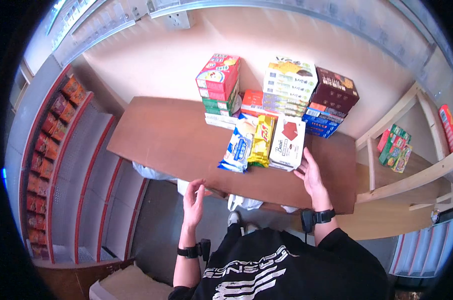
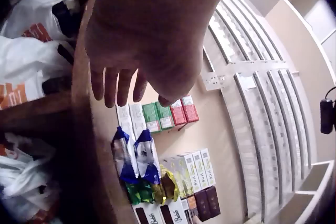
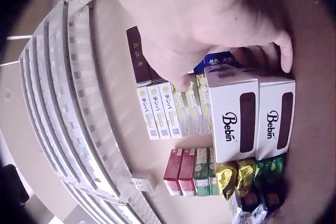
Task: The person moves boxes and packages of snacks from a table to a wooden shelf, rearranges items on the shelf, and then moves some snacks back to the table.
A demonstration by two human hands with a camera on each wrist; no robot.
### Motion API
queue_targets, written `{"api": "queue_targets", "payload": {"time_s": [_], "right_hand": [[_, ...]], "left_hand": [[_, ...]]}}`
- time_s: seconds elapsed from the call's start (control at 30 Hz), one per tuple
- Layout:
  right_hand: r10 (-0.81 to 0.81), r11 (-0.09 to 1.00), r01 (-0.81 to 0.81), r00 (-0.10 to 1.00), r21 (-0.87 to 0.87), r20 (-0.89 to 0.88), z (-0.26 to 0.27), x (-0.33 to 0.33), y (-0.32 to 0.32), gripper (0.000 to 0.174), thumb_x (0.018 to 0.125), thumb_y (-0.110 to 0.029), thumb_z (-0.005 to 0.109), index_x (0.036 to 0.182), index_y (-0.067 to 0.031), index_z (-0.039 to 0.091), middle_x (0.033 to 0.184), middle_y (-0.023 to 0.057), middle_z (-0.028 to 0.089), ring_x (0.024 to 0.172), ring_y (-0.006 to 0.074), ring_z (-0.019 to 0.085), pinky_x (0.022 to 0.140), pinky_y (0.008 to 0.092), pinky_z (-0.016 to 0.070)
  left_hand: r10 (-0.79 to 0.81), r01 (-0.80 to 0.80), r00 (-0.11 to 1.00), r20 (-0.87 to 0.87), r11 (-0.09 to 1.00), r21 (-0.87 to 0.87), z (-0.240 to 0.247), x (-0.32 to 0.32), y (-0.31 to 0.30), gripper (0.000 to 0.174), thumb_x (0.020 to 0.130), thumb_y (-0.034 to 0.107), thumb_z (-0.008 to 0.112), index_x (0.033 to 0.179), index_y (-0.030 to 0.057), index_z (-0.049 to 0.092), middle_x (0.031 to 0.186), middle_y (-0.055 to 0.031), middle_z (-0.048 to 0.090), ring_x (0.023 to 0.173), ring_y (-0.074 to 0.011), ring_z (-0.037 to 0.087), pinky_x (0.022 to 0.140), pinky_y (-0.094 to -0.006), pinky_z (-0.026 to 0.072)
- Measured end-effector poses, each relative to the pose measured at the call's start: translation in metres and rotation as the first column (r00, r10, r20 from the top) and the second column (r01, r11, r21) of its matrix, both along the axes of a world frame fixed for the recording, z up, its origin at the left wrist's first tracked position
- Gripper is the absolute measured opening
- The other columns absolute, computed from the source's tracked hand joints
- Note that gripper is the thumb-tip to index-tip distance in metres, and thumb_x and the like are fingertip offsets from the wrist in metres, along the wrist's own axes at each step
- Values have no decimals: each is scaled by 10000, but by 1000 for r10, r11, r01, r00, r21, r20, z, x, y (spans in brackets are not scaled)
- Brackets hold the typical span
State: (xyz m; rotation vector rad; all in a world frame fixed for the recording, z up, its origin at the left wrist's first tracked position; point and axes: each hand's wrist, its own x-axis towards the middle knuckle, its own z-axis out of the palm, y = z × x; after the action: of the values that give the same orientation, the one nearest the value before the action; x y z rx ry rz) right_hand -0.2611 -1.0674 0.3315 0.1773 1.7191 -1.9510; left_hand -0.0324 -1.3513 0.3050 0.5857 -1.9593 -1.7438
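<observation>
My right hand (image 1: pixel 313 176) is at the right edge of a stack of white Bebin boxes (image 1: pixel 288 142), fingers extended. In the right wrist view, two such boxes (image 3: pixel 231 121) lie one on the other, with the fingers right along their side. My left hand (image 1: pixel 193 201) hangs in front of the table edge, fingers loose and holding nothing. Left of the white boxes lie yellow snack packs (image 1: pixel 262 140), with green packs (image 2: pixel 137 192) beneath them. Beside those are blue-and-white packs (image 1: pixel 237 145).
Stacked behind are red boxes (image 1: pixel 218 72), cream boxes (image 1: pixel 289 80) and dark brown boxes (image 1: pixel 336 87), all on a brown table (image 1: pixel 161 130). A shelf rack (image 1: pixel 71 165) stands left, a wooden frame (image 1: pixel 411 175) right. White plastic bags (image 2: pixel 31 66) sit below the tabletop.
</observation>
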Motion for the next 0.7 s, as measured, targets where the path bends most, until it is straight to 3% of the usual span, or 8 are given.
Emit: {"api": "queue_targets", "payload": {"time_s": [0.1, 0.2, 0.33, 0.47, 0.7], "right_hand": [[-31, 999, 31, 999, 38, 20, 11, 1, -13, 785, 797, -672, 507, 1366, -141, 408, 1342, 85, 457, 1212, 233, 400, 1013, 483, 262], [-2, 999, -1, 999, 55, 45, 12, 2, -20, 774, 801, -657, 521, 1376, -155, 393, 1365, 100, 446, 1251, 249, 374, 1024, 526, 248], [-69, 997, 64, 991, 46, 117, 21, 5, -28, 773, 797, -672, 514, 1371, -166, 400, 1356, 76, 460, 1245, 260, 381, 1011, 548, 256], [-86, 995, 79, 986, 54, 145, 23, 4, -33, 743, 798, -670, 518, 1350, -182, 424, 1334, 58, 482, 1232, 252, 395, 997, 544, 266], [-112, 988, 94, 982, 120, 154, 20, 6, -43, 689, 782, -644, 564, 1303, -202, 466, 1275, 28, 529, 1198, 216, 417, 986, 481, 269]], "left_hand": [[-84, 85, 996, -27, 996, 36, 5, -44, -11, 343, 971, 214, 485, 1236, -4, 486, 1225, -123, 548, 1143, -181, 505, 975, -322, 398], [-192, 193, 981, -19, 974, 118, -3, -76, -21, 411, 985, 263, 451, 1298, -2, 446, 1285, -140, 513, 1205, -198, 463, 1023, -330, 357], [-317, 320, 946, -65, 890, 325, -1, -100, -23, 474, 999, 307, 399, 1349, -13, 403, 1316, -153, 491, 1234, -209, 441, 1053, -315, 317], [-390, 401, 915, -105, 848, 346, -19, -115, -26, 492, 1000, 304, 397, 1373, -16, 374, 1334, -155, 476, 1251, -206, 424, 1065, -322, 302], [-462, 461, 887, 7, 884, 78, -10, -109, -27, 516, 984, 298, 438, 1401, 9, 341, 1328, -190, 463, 1237, -247, 441, 1050, -337, 319]]}}
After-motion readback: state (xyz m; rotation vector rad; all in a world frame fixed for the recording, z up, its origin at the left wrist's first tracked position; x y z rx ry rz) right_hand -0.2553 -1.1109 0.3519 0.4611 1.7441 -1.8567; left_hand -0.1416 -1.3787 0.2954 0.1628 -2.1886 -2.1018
